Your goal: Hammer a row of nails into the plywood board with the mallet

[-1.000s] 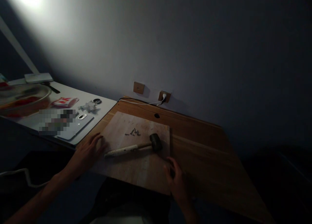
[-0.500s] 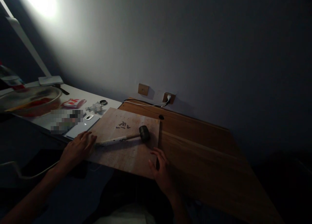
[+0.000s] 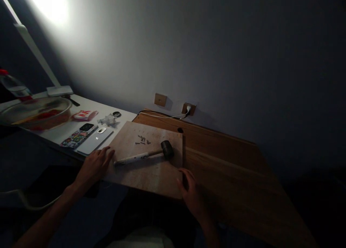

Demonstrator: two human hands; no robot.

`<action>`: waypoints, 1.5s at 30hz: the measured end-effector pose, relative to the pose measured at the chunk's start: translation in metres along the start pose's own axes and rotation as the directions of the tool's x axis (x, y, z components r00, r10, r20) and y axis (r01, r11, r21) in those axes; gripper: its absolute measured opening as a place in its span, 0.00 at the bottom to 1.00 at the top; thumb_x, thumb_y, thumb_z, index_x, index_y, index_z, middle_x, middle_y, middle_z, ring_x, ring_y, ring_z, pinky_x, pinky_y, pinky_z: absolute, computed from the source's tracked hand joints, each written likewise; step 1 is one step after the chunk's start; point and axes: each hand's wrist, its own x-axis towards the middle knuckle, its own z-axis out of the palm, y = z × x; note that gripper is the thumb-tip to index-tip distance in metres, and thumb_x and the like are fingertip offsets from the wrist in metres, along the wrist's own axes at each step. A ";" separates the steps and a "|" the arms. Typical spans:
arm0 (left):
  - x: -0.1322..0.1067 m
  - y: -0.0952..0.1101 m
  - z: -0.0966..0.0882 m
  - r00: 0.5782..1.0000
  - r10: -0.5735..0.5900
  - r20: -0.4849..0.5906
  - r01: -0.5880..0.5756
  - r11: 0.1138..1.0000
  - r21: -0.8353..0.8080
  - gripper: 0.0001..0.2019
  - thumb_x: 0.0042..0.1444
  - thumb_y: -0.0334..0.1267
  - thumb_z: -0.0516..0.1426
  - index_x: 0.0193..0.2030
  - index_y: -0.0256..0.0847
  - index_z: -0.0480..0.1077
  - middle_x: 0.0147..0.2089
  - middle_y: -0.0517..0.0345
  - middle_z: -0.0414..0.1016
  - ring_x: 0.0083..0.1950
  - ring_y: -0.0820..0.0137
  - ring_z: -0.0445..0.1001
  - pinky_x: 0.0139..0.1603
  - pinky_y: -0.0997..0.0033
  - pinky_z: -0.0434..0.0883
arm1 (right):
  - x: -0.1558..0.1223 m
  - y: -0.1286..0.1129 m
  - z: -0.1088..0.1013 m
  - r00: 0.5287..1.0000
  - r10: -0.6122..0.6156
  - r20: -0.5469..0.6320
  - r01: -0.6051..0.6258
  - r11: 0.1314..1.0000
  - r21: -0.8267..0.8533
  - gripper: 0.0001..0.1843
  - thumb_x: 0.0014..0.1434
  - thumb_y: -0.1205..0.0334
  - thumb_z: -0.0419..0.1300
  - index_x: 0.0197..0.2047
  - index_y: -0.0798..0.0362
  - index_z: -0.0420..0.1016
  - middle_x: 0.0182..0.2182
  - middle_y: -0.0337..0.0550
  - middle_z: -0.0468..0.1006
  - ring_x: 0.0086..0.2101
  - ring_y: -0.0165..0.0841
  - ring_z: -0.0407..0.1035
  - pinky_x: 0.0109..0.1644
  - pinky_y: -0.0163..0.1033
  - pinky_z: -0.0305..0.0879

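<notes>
Board (image 3: pixel 154 177), lower centre of the head view, looks stiff and fairly heavy; its side edges offer the surest hold; my left hand (image 3: pixel 94 166) and right hand (image 3: pixel 191 191) are there, fingers loosely curved, grip unclear; the mallet (image 3: pixel 143 156) atop seems head-heavy.

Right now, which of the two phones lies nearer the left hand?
The plain pale phone, on the right of the pair, beside the left hand; the patterned phone, farther left, has a multicoloured back.
</notes>
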 end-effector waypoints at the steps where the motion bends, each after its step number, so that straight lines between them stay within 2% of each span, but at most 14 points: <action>1: 0.000 0.005 0.000 1.000 -0.006 0.010 0.006 1.000 -0.022 0.19 0.67 0.45 0.48 0.57 0.39 0.71 0.56 0.42 0.77 0.52 0.56 0.77 0.53 0.59 0.73 | 0.000 0.006 -0.004 1.000 0.006 -0.022 -0.006 1.000 -0.006 0.19 0.64 0.53 0.56 0.53 0.51 0.76 0.54 0.51 0.79 0.54 0.42 0.74 0.62 0.48 0.68; 9: -0.005 0.060 -0.015 0.996 -0.015 0.092 0.041 0.959 -0.282 0.25 0.69 0.54 0.43 0.54 0.41 0.73 0.51 0.49 0.82 0.48 0.58 0.81 0.51 0.60 0.75 | -0.023 0.042 -0.049 0.957 0.260 -0.131 -0.263 0.965 -0.008 0.28 0.60 0.42 0.56 0.54 0.53 0.76 0.54 0.56 0.80 0.55 0.48 0.74 0.62 0.53 0.67; 14: -0.010 0.079 -0.015 0.985 0.143 0.096 -0.099 0.925 -0.366 0.25 0.69 0.55 0.44 0.52 0.41 0.75 0.43 0.49 0.83 0.42 0.60 0.81 0.44 0.63 0.75 | -0.046 0.049 -0.084 0.919 0.373 -0.125 -0.383 0.921 -0.070 0.33 0.56 0.37 0.56 0.55 0.53 0.74 0.49 0.55 0.83 0.49 0.49 0.78 0.56 0.52 0.72; 20: -0.013 0.085 -0.007 0.939 0.344 0.019 -0.319 0.891 -0.323 0.20 0.71 0.49 0.46 0.52 0.41 0.75 0.47 0.49 0.83 0.44 0.60 0.81 0.47 0.61 0.75 | -0.069 0.059 -0.113 0.907 0.359 -0.219 -0.401 0.895 -0.196 0.26 0.56 0.38 0.55 0.47 0.48 0.78 0.38 0.51 0.86 0.37 0.46 0.81 0.42 0.48 0.76; 22: -0.009 0.086 -0.005 0.921 0.390 -0.018 -0.378 0.880 -0.288 0.18 0.71 0.46 0.47 0.51 0.40 0.75 0.44 0.50 0.83 0.42 0.61 0.80 0.47 0.60 0.74 | -0.073 0.056 -0.110 0.905 0.272 -0.329 -0.371 0.881 -0.293 0.26 0.57 0.37 0.54 0.42 0.48 0.78 0.37 0.52 0.86 0.36 0.48 0.81 0.40 0.49 0.75; 25: 0.001 0.090 -0.001 0.896 0.431 -0.105 -0.444 0.870 -0.216 0.14 0.71 0.41 0.49 0.48 0.40 0.75 0.40 0.51 0.81 0.41 0.61 0.78 0.46 0.59 0.71 | -0.074 0.041 -0.088 0.881 0.054 -0.469 -0.289 0.848 -0.445 0.30 0.63 0.35 0.49 0.40 0.50 0.79 0.37 0.57 0.84 0.36 0.49 0.79 0.40 0.50 0.73; 27: 0.011 0.099 0.002 0.873 0.466 -0.145 -0.486 0.855 -0.180 0.12 0.69 0.37 0.50 0.46 0.40 0.75 0.40 0.51 0.80 0.42 0.61 0.76 0.45 0.59 0.70 | -0.071 0.023 -0.067 0.897 -0.033 -0.441 -0.178 0.886 -0.428 0.30 0.66 0.36 0.47 0.39 0.51 0.80 0.35 0.56 0.83 0.34 0.45 0.79 0.39 0.46 0.73; 30: 0.028 0.123 0.008 0.827 0.544 -0.142 -0.562 0.806 -0.188 0.10 0.67 0.33 0.52 0.50 0.40 0.73 0.43 0.50 0.78 0.43 0.62 0.75 0.46 0.61 0.70 | -0.062 -0.006 -0.035 0.976 0.040 -0.215 -0.106 0.946 -0.307 0.28 0.68 0.39 0.49 0.52 0.51 0.79 0.36 0.50 0.85 0.35 0.41 0.80 0.38 0.40 0.73; 31: 0.034 0.132 0.011 0.812 0.568 -0.133 -0.583 0.787 -0.200 0.11 0.67 0.31 0.52 0.51 0.40 0.73 0.44 0.50 0.78 0.43 0.63 0.74 0.46 0.61 0.70 | -0.058 -0.015 -0.026 0.990 0.076 -0.116 -0.106 0.954 -0.281 0.30 0.68 0.38 0.49 0.56 0.50 0.78 0.31 0.47 0.84 0.30 0.40 0.79 0.34 0.39 0.71; 32: 0.041 0.141 0.013 0.799 0.589 -0.120 -0.600 0.771 -0.213 0.12 0.67 0.30 0.52 0.53 0.39 0.72 0.45 0.50 0.78 0.44 0.63 0.74 0.46 0.62 0.70 | -0.053 -0.023 -0.019 0.993 0.115 0.005 -0.110 0.963 -0.246 0.31 0.68 0.38 0.49 0.60 0.49 0.76 0.29 0.44 0.83 0.27 0.38 0.78 0.31 0.37 0.70; 34: 0.056 0.155 0.020 0.784 0.614 -0.087 -0.616 0.754 -0.229 0.14 0.66 0.28 0.53 0.55 0.40 0.71 0.49 0.49 0.77 0.47 0.63 0.74 0.48 0.62 0.71 | -0.043 -0.035 -0.009 0.980 0.166 0.107 -0.143 0.971 -0.192 0.32 0.69 0.39 0.48 0.64 0.48 0.73 0.30 0.45 0.83 0.30 0.39 0.78 0.35 0.37 0.71; 37: 0.077 0.168 0.029 0.769 0.638 -0.035 -0.626 0.742 -0.238 0.17 0.65 0.27 0.53 0.57 0.41 0.72 0.55 0.48 0.75 0.54 0.62 0.72 0.53 0.61 0.70 | -0.030 -0.041 -0.001 0.953 0.269 0.142 -0.244 0.954 -0.175 0.32 0.67 0.38 0.50 0.62 0.49 0.76 0.32 0.48 0.82 0.34 0.41 0.79 0.40 0.40 0.73; 42: 0.093 0.172 0.034 0.755 0.656 0.015 -0.626 0.727 -0.283 0.12 0.66 0.30 0.52 0.52 0.40 0.74 0.54 0.47 0.75 0.54 0.61 0.72 0.55 0.60 0.69 | -0.021 -0.037 0.004 0.882 0.401 0.247 -0.423 0.905 0.041 0.31 0.63 0.36 0.52 0.54 0.51 0.79 0.24 0.41 0.75 0.19 0.35 0.71 0.19 0.34 0.65; 45: 0.094 0.172 0.032 0.763 0.646 0.015 -0.611 0.729 -0.309 0.11 0.67 0.30 0.51 0.49 0.40 0.74 0.53 0.47 0.75 0.53 0.62 0.72 0.54 0.60 0.68 | -0.028 -0.030 0.006 0.901 0.388 0.196 -0.430 0.864 0.262 0.31 0.59 0.32 0.56 0.46 0.51 0.80 0.22 0.39 0.73 0.22 0.35 0.72 0.20 0.34 0.67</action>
